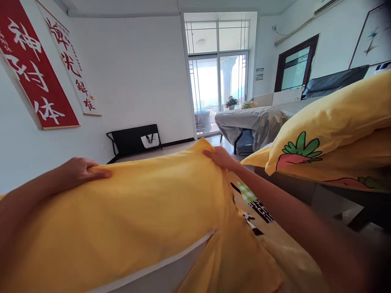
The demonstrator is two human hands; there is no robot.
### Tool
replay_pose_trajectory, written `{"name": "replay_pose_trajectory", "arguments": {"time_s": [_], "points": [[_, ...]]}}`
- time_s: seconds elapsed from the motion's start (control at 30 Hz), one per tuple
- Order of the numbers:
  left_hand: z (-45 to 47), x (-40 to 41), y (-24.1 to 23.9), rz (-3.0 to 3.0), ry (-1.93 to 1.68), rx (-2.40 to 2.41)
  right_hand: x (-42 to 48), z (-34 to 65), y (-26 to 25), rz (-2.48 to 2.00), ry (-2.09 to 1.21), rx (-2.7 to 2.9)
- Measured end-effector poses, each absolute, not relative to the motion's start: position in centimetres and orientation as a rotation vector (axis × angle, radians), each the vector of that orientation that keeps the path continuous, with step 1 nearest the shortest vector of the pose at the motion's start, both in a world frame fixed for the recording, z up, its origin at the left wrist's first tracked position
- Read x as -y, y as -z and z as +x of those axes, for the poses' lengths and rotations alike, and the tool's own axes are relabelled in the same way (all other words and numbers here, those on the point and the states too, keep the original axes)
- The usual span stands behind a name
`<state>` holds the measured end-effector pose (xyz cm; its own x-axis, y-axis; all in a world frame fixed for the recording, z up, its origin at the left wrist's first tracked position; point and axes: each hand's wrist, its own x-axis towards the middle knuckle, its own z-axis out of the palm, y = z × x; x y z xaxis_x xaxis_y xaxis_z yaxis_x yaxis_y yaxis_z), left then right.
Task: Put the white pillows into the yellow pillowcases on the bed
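Yellow pillowcase (137, 211) fills my view: left hand (80, 171) and right hand (220, 157) each pinch a far corner (fingertips buried in cloth, near edge cut off).

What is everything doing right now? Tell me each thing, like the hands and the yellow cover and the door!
Left hand: gripping the far left corner of the yellow cover.
Right hand: pinching the far right corner.
Yellow cover: spread out between the hands, a white pillow showing at its near open edge.
Strawberry pillow: lying on a stack at the right.
Glass door: looks shut.
Sofa: draped in a grey sheet.
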<state>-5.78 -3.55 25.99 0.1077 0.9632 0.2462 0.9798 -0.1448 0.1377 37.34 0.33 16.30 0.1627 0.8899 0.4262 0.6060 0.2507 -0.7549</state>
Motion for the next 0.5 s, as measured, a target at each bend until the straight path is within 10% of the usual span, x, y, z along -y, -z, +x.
{"name": "replay_pose_trajectory", "arguments": {"time_s": [0.5], "points": [[-9.7,-12.8,-8.4,-2.479,-0.085,1.933,-14.2,32.3,-1.4,-1.574,-0.672,1.379]]}}
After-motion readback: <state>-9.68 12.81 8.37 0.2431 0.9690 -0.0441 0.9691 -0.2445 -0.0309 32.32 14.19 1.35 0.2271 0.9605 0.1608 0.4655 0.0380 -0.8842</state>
